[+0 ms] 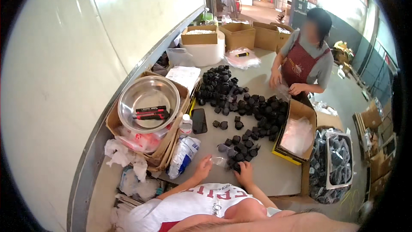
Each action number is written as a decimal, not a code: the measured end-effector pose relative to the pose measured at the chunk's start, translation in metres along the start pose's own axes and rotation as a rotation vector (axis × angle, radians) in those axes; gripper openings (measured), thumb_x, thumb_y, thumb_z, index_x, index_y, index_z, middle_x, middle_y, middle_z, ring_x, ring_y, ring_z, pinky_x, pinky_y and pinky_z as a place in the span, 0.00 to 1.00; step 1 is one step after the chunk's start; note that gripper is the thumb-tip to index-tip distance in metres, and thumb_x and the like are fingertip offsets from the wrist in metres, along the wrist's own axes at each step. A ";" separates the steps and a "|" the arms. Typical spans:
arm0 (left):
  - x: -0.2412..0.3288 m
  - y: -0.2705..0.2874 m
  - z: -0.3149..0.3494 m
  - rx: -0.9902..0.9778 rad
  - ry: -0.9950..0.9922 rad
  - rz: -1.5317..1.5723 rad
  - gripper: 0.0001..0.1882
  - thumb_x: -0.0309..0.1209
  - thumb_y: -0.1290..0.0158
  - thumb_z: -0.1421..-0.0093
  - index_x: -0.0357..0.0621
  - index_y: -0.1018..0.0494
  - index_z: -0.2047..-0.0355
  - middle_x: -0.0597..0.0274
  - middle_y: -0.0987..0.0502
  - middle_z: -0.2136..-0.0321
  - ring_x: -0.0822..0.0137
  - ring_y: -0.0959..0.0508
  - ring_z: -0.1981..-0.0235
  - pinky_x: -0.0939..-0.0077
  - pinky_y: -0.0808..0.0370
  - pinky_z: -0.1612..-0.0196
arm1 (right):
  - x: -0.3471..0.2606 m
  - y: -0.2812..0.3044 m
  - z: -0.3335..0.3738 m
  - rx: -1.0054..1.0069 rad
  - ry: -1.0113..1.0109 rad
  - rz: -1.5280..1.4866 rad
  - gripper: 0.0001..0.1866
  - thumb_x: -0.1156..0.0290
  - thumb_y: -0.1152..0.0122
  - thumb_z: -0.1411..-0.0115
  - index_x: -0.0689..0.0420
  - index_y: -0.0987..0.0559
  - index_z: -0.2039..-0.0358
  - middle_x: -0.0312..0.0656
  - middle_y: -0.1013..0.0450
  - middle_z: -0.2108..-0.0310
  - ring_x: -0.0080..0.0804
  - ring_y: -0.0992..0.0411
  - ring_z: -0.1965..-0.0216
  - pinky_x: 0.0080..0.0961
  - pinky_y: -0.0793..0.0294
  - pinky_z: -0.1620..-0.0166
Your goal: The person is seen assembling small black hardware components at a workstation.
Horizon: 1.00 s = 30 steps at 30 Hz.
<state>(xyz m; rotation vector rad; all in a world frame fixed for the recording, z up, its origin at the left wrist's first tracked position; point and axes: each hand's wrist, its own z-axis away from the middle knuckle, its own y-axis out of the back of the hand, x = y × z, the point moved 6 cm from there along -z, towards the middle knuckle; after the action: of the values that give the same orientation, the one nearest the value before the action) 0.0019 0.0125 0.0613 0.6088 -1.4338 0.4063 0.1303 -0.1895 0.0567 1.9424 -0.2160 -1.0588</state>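
My left hand is at the near side of the table, its fingers pinched at the edge of a small clear plastic bag. To its right, my right hand has its fingers closed around a small black plastic part at the near end of a heap. That heap of black parts stretches away from me and joins a larger pile farther back. A few parts lie apart from the rest, left of the heap. Exact details of each part are too small to make out.
A co-worker stands across the table, handling a clear bag. On the left are a steel bowl with cutters, a bottle, a phone and a white-blue packet. A carton of clear bags stands right; several boxes line the back.
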 end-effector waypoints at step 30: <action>0.009 -0.027 0.002 -0.479 -0.113 -0.636 0.20 0.30 0.45 0.52 0.46 0.27 0.56 0.49 0.23 0.68 0.50 0.23 0.66 0.62 0.28 0.63 | -0.080 -0.015 -0.012 -0.524 0.041 -0.681 0.29 0.82 0.43 0.55 0.52 0.35 0.50 0.47 0.37 0.52 0.44 0.35 0.49 0.32 0.35 0.46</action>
<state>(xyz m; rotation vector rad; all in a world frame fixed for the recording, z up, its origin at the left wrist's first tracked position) 0.0180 -0.0110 0.0667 0.6581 -1.2958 -0.4671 0.0864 -0.1321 0.0956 1.5647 0.7295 -1.3301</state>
